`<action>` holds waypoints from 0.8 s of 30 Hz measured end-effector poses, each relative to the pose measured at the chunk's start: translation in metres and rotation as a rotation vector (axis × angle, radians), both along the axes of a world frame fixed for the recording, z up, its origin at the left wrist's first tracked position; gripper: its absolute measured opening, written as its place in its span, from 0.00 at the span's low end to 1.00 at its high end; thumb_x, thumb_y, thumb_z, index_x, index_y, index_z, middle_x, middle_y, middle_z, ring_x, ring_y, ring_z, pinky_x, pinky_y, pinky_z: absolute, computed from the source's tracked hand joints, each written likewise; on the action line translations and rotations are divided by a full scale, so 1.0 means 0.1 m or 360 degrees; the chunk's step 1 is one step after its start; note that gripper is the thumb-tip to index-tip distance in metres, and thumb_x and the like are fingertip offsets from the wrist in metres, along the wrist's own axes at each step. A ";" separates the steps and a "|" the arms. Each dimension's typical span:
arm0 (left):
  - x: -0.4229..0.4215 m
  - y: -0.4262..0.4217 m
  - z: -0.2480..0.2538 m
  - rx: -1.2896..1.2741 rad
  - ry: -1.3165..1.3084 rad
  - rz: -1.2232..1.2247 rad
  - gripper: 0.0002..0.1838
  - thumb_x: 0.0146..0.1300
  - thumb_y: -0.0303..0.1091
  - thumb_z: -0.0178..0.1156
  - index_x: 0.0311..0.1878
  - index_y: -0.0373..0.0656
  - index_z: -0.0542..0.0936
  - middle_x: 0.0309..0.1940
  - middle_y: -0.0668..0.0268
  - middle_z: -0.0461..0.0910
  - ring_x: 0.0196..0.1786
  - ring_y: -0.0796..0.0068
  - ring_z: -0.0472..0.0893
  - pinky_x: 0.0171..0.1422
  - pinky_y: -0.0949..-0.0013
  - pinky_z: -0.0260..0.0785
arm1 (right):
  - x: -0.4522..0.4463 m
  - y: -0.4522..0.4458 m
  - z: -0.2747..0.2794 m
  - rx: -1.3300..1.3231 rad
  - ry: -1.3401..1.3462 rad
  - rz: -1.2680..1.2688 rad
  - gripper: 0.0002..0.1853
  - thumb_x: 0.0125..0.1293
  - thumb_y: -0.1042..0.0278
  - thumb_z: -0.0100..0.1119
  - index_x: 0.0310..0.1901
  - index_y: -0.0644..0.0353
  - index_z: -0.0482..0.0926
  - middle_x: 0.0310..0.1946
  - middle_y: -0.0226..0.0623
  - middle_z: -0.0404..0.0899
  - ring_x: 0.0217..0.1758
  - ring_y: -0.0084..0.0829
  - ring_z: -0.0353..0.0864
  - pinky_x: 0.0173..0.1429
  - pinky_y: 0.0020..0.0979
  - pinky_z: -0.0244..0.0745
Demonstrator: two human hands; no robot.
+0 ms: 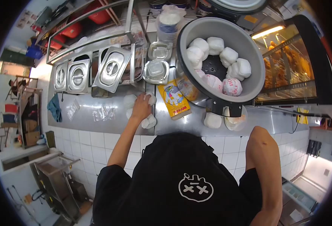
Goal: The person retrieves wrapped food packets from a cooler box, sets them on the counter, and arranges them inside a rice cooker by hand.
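My left hand reaches over a small group of white wrapped bundles on the steel counter, its fingers curled against the upper right bundle. My right arm is bent with the elbow over the counter's front edge, and its hand is out of view. Right of my left hand lies a yellow printed bag. A big round grey pot holds several white wrapped bundles, some with red print. Another white bundle sits below the pot, beside a round clear container.
Steel lidded pans stand at the left under a metal rack. Clear plastic boxes and stacked tubs are behind the bag. Small clear packets and a teal cloth lie left. A lit glass food cabinet is at the right.
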State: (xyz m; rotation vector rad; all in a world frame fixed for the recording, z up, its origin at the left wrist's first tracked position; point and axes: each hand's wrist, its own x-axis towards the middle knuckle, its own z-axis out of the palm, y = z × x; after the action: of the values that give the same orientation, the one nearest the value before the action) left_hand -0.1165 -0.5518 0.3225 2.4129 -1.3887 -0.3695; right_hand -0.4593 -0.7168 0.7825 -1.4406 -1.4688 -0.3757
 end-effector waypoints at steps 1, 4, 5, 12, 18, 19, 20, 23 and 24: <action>0.02 -0.05 -0.08 0.0113 -0.0047 -0.0019 0.32 0.53 0.31 0.65 0.64 0.43 0.72 0.67 0.46 0.66 0.68 0.42 0.67 0.70 0.46 0.65 | -0.05 0.01 0.01 0.0008 0.0071 0.0060 0.07 0.57 0.63 0.63 0.24 0.53 0.82 0.20 0.30 0.80 0.23 0.34 0.83 0.22 0.36 0.73; 0.02 -0.27 -0.23 0.0493 -0.0180 -0.0082 0.38 0.52 0.35 0.68 0.69 0.53 0.69 0.69 0.45 0.64 0.69 0.39 0.66 0.72 0.47 0.66 | -0.04 0.05 0.02 -0.0043 0.0322 0.0225 0.08 0.58 0.63 0.62 0.25 0.56 0.82 0.20 0.33 0.81 0.25 0.36 0.83 0.24 0.37 0.75; 0.05 -0.33 -0.22 0.0498 -0.0081 -0.0106 0.37 0.52 0.35 0.68 0.69 0.54 0.70 0.69 0.44 0.63 0.70 0.38 0.66 0.71 0.46 0.66 | -0.09 0.05 0.00 -0.0067 0.0407 0.0259 0.09 0.59 0.63 0.62 0.26 0.57 0.82 0.20 0.34 0.81 0.25 0.36 0.83 0.25 0.37 0.76; 0.13 -0.69 0.74 0.0797 0.0854 -0.0307 0.29 0.54 0.36 0.66 0.62 0.48 0.75 0.65 0.51 0.70 0.68 0.52 0.70 0.69 0.52 0.67 | -0.52 0.03 -0.18 -0.0161 0.0774 0.0328 0.11 0.61 0.63 0.61 0.28 0.62 0.81 0.21 0.42 0.82 0.28 0.41 0.85 0.30 0.40 0.80; -0.12 -1.27 2.43 0.0423 0.1813 -0.1283 0.27 0.60 0.40 0.67 0.61 0.42 0.74 0.57 0.57 0.77 0.62 0.64 0.75 0.68 0.61 0.66 | -0.60 -0.15 -0.21 -0.0339 0.0716 0.0337 0.12 0.63 0.62 0.60 0.29 0.64 0.80 0.21 0.45 0.82 0.29 0.44 0.86 0.29 0.41 0.82; -0.21 -1.43 2.75 0.0345 0.1726 -0.1434 0.27 0.61 0.41 0.67 0.62 0.42 0.74 0.56 0.57 0.77 0.61 0.64 0.76 0.68 0.62 0.66 | -0.60 -0.20 -0.21 -0.0373 0.0654 0.0336 0.12 0.63 0.62 0.60 0.29 0.63 0.80 0.20 0.45 0.81 0.28 0.44 0.86 0.27 0.40 0.81; -0.29 -1.58 3.04 0.0279 0.1492 -0.1476 0.27 0.61 0.41 0.68 0.62 0.42 0.74 0.56 0.57 0.78 0.60 0.64 0.76 0.68 0.61 0.66 | -0.60 -0.26 -0.22 -0.0412 0.0627 0.0356 0.12 0.63 0.62 0.60 0.29 0.62 0.80 0.21 0.45 0.82 0.27 0.45 0.86 0.27 0.41 0.81; -0.45 -2.19 3.61 0.0117 0.0804 -0.1486 0.27 0.62 0.43 0.68 0.61 0.42 0.75 0.56 0.58 0.78 0.61 0.62 0.77 0.68 0.60 0.67 | -0.57 -0.52 -0.35 -0.0315 0.0572 0.0159 0.14 0.64 0.58 0.59 0.30 0.62 0.82 0.23 0.44 0.83 0.24 0.48 0.85 0.24 0.38 0.81; -0.51 -2.42 3.67 0.0059 0.0647 -0.1344 0.28 0.61 0.44 0.69 0.61 0.41 0.74 0.57 0.56 0.78 0.62 0.61 0.77 0.68 0.60 0.66 | -0.60 -0.56 -0.63 -0.0350 0.0476 -0.0008 0.14 0.67 0.61 0.60 0.27 0.58 0.73 0.24 0.33 0.75 0.25 0.35 0.79 0.26 0.33 0.72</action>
State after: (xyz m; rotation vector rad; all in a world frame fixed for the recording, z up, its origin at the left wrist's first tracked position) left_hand -0.1673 -0.7939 0.6896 1.5151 -2.1100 -1.0142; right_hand -0.5192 -0.7731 0.7195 -1.5969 -1.2918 0.0023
